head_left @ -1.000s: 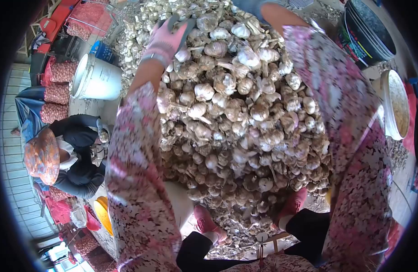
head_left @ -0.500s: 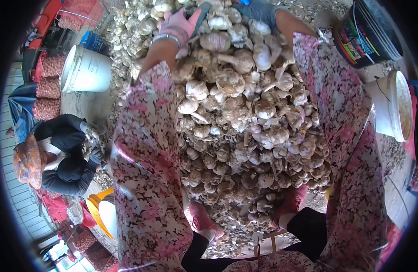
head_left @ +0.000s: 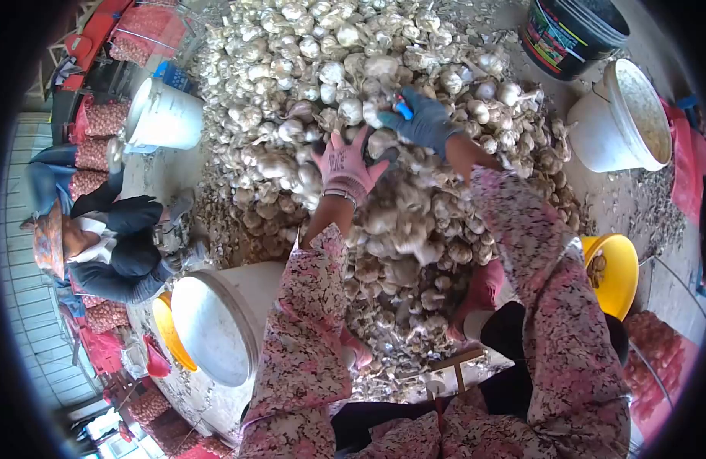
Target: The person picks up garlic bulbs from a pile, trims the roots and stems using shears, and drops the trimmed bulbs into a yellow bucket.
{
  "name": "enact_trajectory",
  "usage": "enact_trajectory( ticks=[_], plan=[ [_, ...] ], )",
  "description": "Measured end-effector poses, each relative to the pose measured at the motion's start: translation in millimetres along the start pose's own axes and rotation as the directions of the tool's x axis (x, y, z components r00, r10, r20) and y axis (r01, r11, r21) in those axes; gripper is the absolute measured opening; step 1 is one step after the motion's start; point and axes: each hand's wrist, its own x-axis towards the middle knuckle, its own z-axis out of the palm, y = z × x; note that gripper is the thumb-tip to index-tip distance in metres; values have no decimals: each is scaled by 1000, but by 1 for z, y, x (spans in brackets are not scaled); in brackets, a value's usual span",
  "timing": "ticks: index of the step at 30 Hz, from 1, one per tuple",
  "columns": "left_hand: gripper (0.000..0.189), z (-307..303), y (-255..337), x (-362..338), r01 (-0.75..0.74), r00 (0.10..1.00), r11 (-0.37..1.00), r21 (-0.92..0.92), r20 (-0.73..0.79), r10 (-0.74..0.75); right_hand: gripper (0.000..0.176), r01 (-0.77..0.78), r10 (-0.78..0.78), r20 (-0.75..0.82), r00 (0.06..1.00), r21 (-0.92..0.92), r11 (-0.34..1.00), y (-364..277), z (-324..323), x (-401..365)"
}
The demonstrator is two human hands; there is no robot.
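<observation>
— What has the left grip point(head_left: 344, 163) got?

— Nothing closed in it. It wears a pink glove, with fingers spread and palm flat on the garlic heads right beneath it.

— And the right grip point(head_left: 427, 122)?

— It wears a grey-blue glove, and the fingers are curled round a small blue thing point(head_left: 403, 109) whose end pokes out above them. What it is, I cannot tell.

— Which way does the garlic lie from them?

— The garlic pile point(head_left: 322, 61) lies under both hands and runs away from the person on the floor, up the view. The right grip reaches farther up the heap, and the left sits nearer the body, just beside it. Stalks point every way, so there is no single long axis.

— And round about?

— The near white bucket point(head_left: 215, 321) lies tipped by the left knee. The far white bucket point(head_left: 165, 115) stands beyond it. A yellow basin point(head_left: 617, 271) and a black bucket point(head_left: 571, 34) are on the right. A co-worker point(head_left: 112, 252) crouches on the left, well apart.

— Anything hidden?

— Both palms, and the floor under the heap. The sleeves cover the pile's near edge.
</observation>
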Motion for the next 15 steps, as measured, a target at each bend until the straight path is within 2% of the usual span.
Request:
enact_trajectory(
  ticks=[1, 2, 3, 5, 6, 7, 9, 10, 11, 13, 14, 15],
  plan=[
    [81, 9, -7, -13, 34, 998, 998, -54, -49, -36, 82, 14, -14, -9, 1000, 5, 1000, -16, 3, -17],
    [86, 33, -23, -19, 25, 994, 981, -192, -99, -45, 71, 28, -27, 12, 1000, -88, 996, -29, 7, -29],
    [93, 46, -36, -29, 38, 998, 951, -306, -37, -52, 61, 35, -30, 31, 999, -180, 983, -40, 11, -45],
    [98, 48, -41, -61, -46, 994, 917, -396, -105, 5, 55, 106, -107, 82, 991, 17, 994, -55, 15, -85],
    [100, 61, -47, -70, 14, 994, 946, -323, -96, -47, 56, 218, -225, -90, 970, -84, 972, -42, 43, -84],
    [101, 84, -58, -74, 31, 992, 944, -329, -104, -69, 56, 216, -224, -91, 970, -88, 972, -44, 38, -87],
    [99, 97, -70, -96, -42, 993, 912, -409, -119, -7, 54, 208, -210, -15, 978, -71, 975, -39, 49, -111],
    [93, 96, -79, -105, -93, 994, 823, -560, -98, 45, 54, 196, -194, 41, 980, -90, 976, -37, 37, -118],
    [74, 105, -86, -115, -160, 981, 747, -645, -191, 44, 53, 27, -28, 44, 999, 3, 1000, -40, 23, -135],
    [54, 97, -88, -144, -324, 920, 631, -705, -390, 37, 47, -40, 47, -32, 998, 189, 981, -33, 5, -163],
    [47, 106, -93, -157, -319, 888, 592, -740, -451, -85, 44, -127, 141, 5, 990, 467, 875, -24, 3, -178],
    [40, 116, -96, -175, -317, 843, 551, -772, -495, -208, 41, -205, 222, 67, 973, 701, 683, -22, 3, -198]
  ],
)
